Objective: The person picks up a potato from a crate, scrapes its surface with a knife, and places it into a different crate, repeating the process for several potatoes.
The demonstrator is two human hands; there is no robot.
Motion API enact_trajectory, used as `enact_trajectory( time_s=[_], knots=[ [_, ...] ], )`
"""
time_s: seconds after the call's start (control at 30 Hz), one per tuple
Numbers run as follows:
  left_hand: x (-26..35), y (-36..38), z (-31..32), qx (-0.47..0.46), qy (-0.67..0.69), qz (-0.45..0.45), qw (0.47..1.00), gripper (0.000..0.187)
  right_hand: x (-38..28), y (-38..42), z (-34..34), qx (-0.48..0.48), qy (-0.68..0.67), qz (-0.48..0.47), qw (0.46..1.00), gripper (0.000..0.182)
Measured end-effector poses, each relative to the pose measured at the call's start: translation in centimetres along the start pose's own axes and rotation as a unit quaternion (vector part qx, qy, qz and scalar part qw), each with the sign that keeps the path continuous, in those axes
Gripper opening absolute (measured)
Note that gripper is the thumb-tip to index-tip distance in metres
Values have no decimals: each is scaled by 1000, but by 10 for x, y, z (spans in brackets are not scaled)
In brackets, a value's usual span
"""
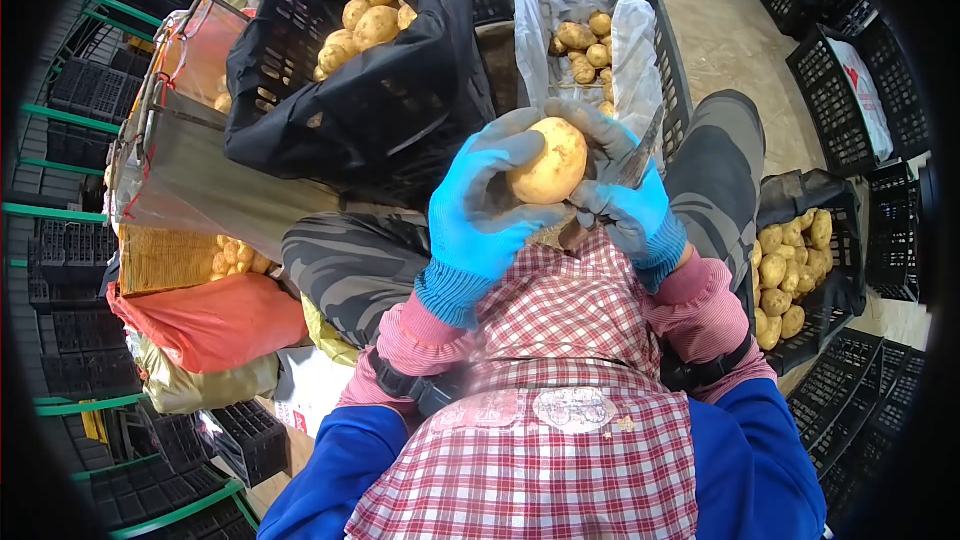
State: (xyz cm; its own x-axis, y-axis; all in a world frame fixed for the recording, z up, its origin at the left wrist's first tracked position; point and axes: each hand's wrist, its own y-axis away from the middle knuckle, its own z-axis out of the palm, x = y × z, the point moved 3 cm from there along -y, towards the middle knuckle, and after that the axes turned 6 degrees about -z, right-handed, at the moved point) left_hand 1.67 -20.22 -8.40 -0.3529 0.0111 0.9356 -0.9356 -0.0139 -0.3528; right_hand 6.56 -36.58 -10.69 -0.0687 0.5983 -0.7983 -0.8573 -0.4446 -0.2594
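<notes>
Potato (548,161) just above the middle of the frame, its slightly longer axis tilting from lower left to upper right — between both gloved hands and touching each. The left hand (475,205) curls round its left side, thumb against the upper-left skin. The right hand (628,198) meets its right edge, fingertips reaching round the far side, and also grips a knife (644,153); the blade slants toward the upper right, apart from the skin. Beyond them, a white-lined crate (672,65) stands directly above in the frame — nearer than the black-lined crate (370,145) at upper left. Both hold potatoes.
</notes>
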Motion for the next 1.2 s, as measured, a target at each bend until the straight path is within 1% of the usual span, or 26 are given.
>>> enact_trajectory(
  time_s=[0.07, 0.17, 0.27, 0.33, 0.4, 0.47, 0.57, 0.6, 0.63, 0.67, 0.7, 0.73, 0.77, 0.87, 0.9, 0.93, 1.03, 1.13, 1.2],
  knots=[
    [3, 0, -2, -8, -23, 4, 1000, 57, 1, 0, 0, -1, -2, -4, 1000, 72],
    [-3, 2, -2, -12, 28, 44, 999, 50, 1, 1, 2, 1, -8, -4, 1000, 70],
    [-3, 5, -4, -29, -74, 70, 994, 45, 1, 2, 1, 5, -8, -10, 1000, 68],
    [-7, 7, -2, -15, -30, 67, 997, 51, 4, 4, -1, 6, 2, -22, 1000, 66],
    [-7, 8, 3, 12, 22, 40, 999, 58, 8, 4, -4, -1, 6, -43, 999, 65],
    [-4, 8, 7, 51, 83, -14, 995, 66, 7, 4, -4, 10, 21, -62, 998, 60],
    [-9, 4, 4, -13, 52, -62, 997, 67, 1, 6, 1, 61, 57, -76, 994, 45],
    [-18, 4, 1, -22, 181, -138, 973, 61, 0, 8, -5, 85, 67, -73, 991, 39],
    [-29, 6, -2, -31, 306, -210, 928, 55, 0, 8, -9, 109, 76, -71, 989, 32],
    [-35, 12, 2, -20, 410, -246, 878, 49, -1, 7, -10, 128, 93, -55, 986, 28],
    [-35, 16, 8, -1, 508, -279, 815, 48, -3, 5, -10, 148, 110, -39, 982, 23],
    [-31, 20, 12, -7, 405, -259, 877, 50, -3, 4, -11, 170, 127, -23, 977, 18],
    [-24, 22, 16, -14, 297, -235, 925, 51, 1, 4, -11, 185, 110, -37, 976, 18],
    [-34, 17, 15, 29, 354, -331, 874, 58, 1, 5, -13, 193, 116, -25, 974, 19],
    [-34, 15, 17, -10, 482, -350, 803, 59, 0, 5, -13, 191, 126, -24, 973, 20],
    [-32, 14, 19, -49, 599, -361, 713, 61, -1, 4, -11, 190, 137, -24, 972, 22],
    [-38, 16, 18, -44, 619, -383, 685, 62, -6, 0, -4, 165, 156, -11, 974, 26],
    [-41, 19, 18, -58, 648, -377, 659, 61, -8, -3, 3, 140, 148, 5, 979, 32],
    [-37, 19, 19, -23, 640, -394, 660, 61, -7, -8, 6, 124, 159, 5, 979, 36]
  ],
)
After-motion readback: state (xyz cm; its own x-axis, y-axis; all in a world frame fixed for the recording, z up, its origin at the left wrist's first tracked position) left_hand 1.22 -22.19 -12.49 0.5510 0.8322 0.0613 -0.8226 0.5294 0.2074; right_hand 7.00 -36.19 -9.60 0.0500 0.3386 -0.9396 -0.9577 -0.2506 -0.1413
